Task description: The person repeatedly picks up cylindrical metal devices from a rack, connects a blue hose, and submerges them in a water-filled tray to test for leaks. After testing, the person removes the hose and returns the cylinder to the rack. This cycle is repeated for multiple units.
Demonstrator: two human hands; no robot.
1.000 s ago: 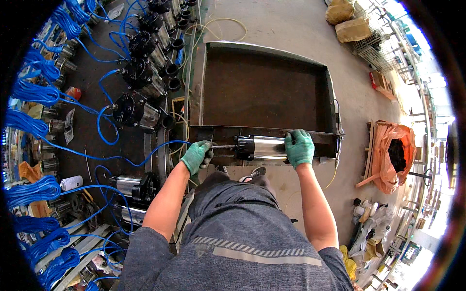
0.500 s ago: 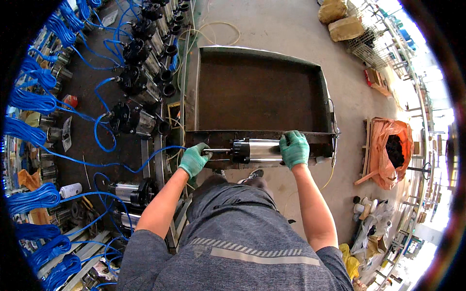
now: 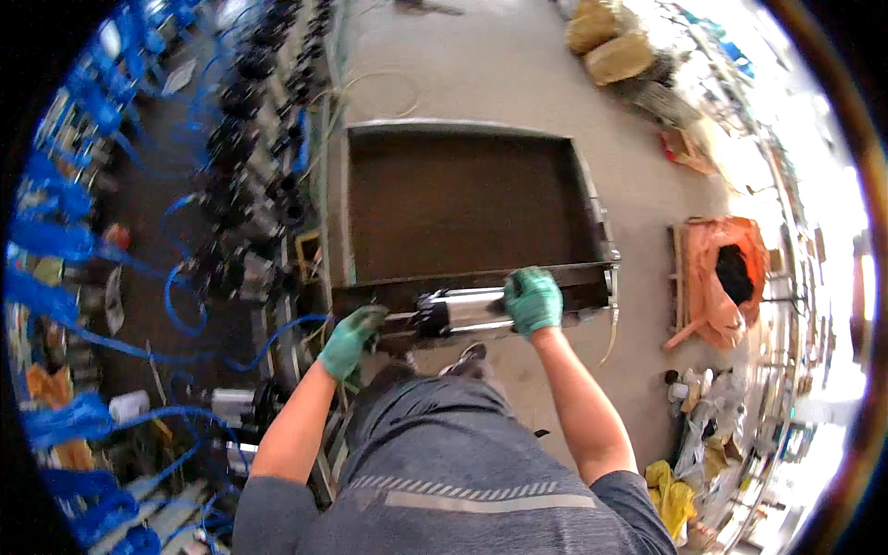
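A silver cylindrical pump motor point(image 3: 474, 312) with a black left end lies crosswise in front of me, over the dark near ledge point(image 3: 585, 294) of a metal tray. A thin shaft point(image 3: 400, 316) sticks out of its left end. Gloved in green, my left hand point(image 3: 346, 342) is closed around the outer end of that shaft. My right hand point(image 3: 535, 302), in a matching glove, wraps over the motor's right end and hides it. Motion blur softens the fingers of both hands.
Beyond the motor is the wide, shallow tray point(image 3: 462, 208) with a brown bottom. Rows of black-and-silver pumps point(image 3: 242, 268) and coiled blue cables point(image 3: 55, 301) crowd the left. An orange sack point(image 3: 717, 319) with dark contents stands right, with cardboard-coloured bundles point(image 3: 618, 57) farther back.
My view has shifted and blurred, so the tray, motor and hands sit lower and more to the left. Both hands keep their hold on the motor and its shaft.
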